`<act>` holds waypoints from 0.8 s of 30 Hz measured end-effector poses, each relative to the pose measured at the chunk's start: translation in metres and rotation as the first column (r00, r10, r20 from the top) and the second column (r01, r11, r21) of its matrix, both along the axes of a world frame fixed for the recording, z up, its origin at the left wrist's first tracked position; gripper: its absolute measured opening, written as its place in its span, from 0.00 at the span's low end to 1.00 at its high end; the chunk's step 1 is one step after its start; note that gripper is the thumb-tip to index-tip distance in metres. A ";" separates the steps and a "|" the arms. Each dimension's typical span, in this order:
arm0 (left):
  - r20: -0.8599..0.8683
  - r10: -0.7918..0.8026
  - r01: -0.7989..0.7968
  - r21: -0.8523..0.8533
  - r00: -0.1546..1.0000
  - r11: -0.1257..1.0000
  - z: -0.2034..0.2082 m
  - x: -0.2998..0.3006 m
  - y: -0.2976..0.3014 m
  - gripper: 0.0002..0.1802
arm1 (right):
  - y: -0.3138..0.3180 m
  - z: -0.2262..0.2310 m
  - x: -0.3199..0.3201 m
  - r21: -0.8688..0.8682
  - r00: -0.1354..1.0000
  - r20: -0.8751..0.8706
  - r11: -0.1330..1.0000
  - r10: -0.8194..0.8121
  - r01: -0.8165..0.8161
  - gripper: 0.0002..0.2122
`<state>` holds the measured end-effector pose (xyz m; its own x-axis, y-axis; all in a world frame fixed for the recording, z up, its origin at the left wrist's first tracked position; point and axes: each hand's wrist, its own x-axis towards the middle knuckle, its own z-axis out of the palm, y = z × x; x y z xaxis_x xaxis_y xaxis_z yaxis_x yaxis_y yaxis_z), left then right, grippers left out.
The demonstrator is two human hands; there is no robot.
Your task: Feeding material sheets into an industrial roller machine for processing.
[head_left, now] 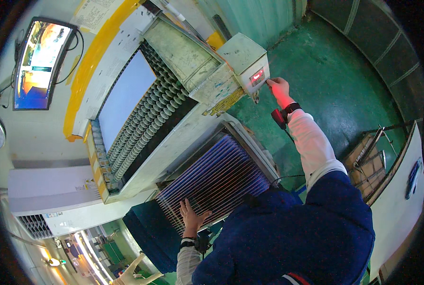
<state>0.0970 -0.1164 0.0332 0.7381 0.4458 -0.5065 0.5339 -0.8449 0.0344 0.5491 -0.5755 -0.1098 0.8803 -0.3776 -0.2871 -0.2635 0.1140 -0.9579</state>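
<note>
My right hand (279, 91) is at the side of a whitish control box (243, 58) with a lit red display. Its fingers are curled and one fingertip meets the box's lower corner; nothing shows in the grip. A black band circles that wrist, and a small dark red device hangs beside it. My left hand (191, 217) lies with fingers spread at the near left edge of a rack of thin dark panels (216, 175), which stand in close parallel rows. Whether its fingertips press on the panels I cannot tell.
A roller conveyor (148, 111) carries a pale flat sheet (125, 102). Dark folded cloth (152, 232) hangs beside the rack. A screen (43, 64) is mounted at the upper left. Cardboard (366, 166) lies on the green floor (316, 61) at right, near a white board (399, 204).
</note>
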 end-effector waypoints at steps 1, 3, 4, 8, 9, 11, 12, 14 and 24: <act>-0.011 -0.007 0.007 0.000 1.000 1.000 0.000 0.000 0.001 0.81 | 0.000 0.001 -0.001 -0.004 1.000 -0.003 1.000 0.002 -0.002 0.12; -0.034 -0.024 0.024 -0.001 0.999 1.000 0.002 0.002 0.001 0.82 | 0.000 0.003 -0.002 -0.012 1.000 -0.010 1.000 0.003 -0.003 0.12; -0.043 -0.016 0.016 -0.001 0.999 1.000 0.003 0.002 0.000 0.82 | 0.000 0.004 -0.002 -0.015 1.000 -0.013 1.000 0.003 -0.003 0.12; -0.046 -0.007 0.007 -0.001 0.999 1.000 0.004 0.003 -0.001 0.82 | 0.001 0.002 -0.003 -0.014 1.000 0.009 1.000 -0.004 0.004 0.12; -0.040 -0.007 0.007 0.000 0.999 1.000 0.003 0.001 0.000 0.82 | 0.002 0.002 -0.003 0.002 1.000 0.005 1.000 0.001 -0.001 0.13; -0.037 -0.009 0.010 0.009 0.999 1.000 0.001 0.001 0.000 0.82 | 0.002 -0.001 -0.004 0.033 1.000 -0.002 0.999 0.006 -0.006 0.14; -0.035 -0.013 0.013 0.012 0.999 1.000 0.001 0.002 -0.001 0.82 | 0.001 -0.004 -0.004 0.024 1.000 -0.001 1.000 -0.001 0.002 0.14; -0.027 -0.019 0.020 0.012 0.999 1.000 0.001 0.005 -0.001 0.82 | -0.002 -0.010 -0.005 0.006 1.000 0.002 1.000 -0.016 0.016 0.15; 0.060 -0.068 0.067 0.024 0.996 0.997 -0.014 -0.009 0.010 0.82 | 0.006 0.001 -0.018 0.065 1.000 0.005 0.998 -0.004 0.004 0.14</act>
